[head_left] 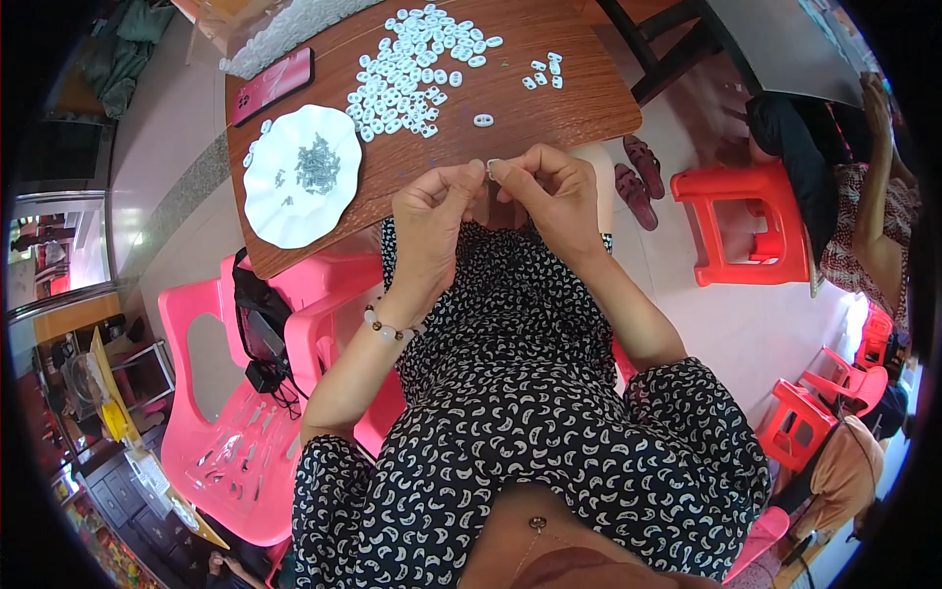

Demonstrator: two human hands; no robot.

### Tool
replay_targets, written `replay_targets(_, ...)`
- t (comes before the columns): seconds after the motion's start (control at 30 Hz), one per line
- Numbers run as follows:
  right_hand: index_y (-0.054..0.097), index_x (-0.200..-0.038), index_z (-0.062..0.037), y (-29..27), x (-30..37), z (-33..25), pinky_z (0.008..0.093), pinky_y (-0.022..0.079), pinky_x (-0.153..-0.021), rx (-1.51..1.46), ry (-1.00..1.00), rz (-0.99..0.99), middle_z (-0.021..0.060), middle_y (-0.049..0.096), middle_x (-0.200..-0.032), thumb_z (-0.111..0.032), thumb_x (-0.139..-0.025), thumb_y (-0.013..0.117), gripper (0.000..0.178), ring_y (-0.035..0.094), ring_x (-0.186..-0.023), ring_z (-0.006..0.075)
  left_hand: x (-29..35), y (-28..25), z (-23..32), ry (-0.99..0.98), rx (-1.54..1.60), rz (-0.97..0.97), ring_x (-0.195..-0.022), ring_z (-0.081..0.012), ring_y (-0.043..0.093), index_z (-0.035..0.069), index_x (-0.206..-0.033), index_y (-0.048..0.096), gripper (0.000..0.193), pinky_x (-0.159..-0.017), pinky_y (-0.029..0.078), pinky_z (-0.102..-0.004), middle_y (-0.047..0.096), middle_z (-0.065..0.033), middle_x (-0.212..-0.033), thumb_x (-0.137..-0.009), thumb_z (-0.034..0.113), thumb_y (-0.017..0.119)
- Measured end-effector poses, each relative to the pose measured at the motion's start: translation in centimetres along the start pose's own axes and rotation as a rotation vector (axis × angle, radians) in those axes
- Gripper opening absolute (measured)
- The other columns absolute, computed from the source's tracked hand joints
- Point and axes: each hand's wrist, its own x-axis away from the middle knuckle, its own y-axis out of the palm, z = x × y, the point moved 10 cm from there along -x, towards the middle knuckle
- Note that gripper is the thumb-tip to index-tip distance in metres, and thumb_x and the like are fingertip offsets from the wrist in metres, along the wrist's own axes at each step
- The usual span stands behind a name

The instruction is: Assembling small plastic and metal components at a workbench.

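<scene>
Both hands are up in front of the near edge of the brown wood-grain table (579,113), fingertips almost meeting. Right hand (561,201): thumb and index closed in a narrow pinch on a small white plastic piece (493,166), which sits at the fingertips facing the other hand; remaining fingers curled. Left hand (429,211): thumb and index tips brought together just beside that piece, no visible gap; too small at this range to tell if a tiny part is between them. Bead bracelet (391,332) on the left wrist. On the table past the hands: one white oval plastic piece with dark holes (484,120) lying alone, nearest the fingertips. Beyond it and to the left, a big loose pile of white oval plastic pieces (397,93); to the right, well apart from the pile, a small cluster of white plastic pieces (543,72). Left side: white wavy-rimmed plate (270,218) holding a heap of small greyish slender parts (318,165), a few strays beside the heap. Phone with a pink back (275,86) lies beyond the plate, near the table's left edge.
</scene>
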Motion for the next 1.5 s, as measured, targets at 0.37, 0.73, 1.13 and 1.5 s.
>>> replay_targets(0.37, 0.061, -0.076, -0.0042, 0.0, 0.2, -0.1, 0.0171, 0.04, -0.043, 0.097, -0.059, 0.014, -0.0002, 0.061, -0.064, -0.016, -0.088, 0.066, 0.017, 0.051, -0.051, 0.0025, 0.0, 0.1, -0.2, 0.025, -0.024, 0.0, -0.062, -0.0053, 0.052, 0.001, -0.087, 0.068, 0.018, -0.057, 0.039, -0.019, 0.063, 0.0002, -0.073, -0.089, 0.019, 0.067)
replay_targets(0.73, 0.062, -0.078, -0.0046, -0.3, -0.1, 2.0, 0.0179, 0.04, -0.045, -0.078, 0.097, -0.035, -0.0001, 0.06, -0.066, -0.016, -0.088, 0.066, 0.016, 0.052, -0.052, 0.0036, -0.3, -0.3, -1.2, -0.071, 0.036, -0.01, -0.059, -0.0068, 0.052, -0.001, -0.09, 0.069, 0.031, -0.057, 0.041, -0.0192, 0.061, 0.0001, -0.07, -0.093, 0.029, 0.061)
replay_targets(1.13, 0.062, -0.079, -0.0051, -0.1, -0.1, 2.3, 0.0175, 0.041, -0.05, -0.094, 0.104, -0.041, -0.001, 0.061, -0.068, -0.016, -0.089, 0.065, 0.015, 0.053, -0.057, 0.0026, -0.3, -0.3, -1.6, -0.068, 0.08, 0.019, -0.062, -0.0071, 0.053, -0.002, -0.092, 0.068, 0.027, -0.059, 0.044, -0.0201, 0.064, -0.0018, -0.075, -0.092, 0.025, 0.063)
replay_targets(1.5, 0.059, -0.078, -0.0009, -0.4, -0.2, 1.6, 0.018, 0.031, -0.04, -0.054, 0.04, 0.004, 0.0004, 0.059, -0.065, -0.014, -0.089, 0.066, 0.019, 0.045, -0.048, 0.0016, -0.3, -0.7, -2.2, -0.129, 0.149, 0.028, -0.065, -0.006, 0.05, 0.003, -0.089, 0.068, 0.022, -0.06, 0.042, -0.0201, 0.061, 0.0009, -0.074, -0.091, 0.025, 0.063)
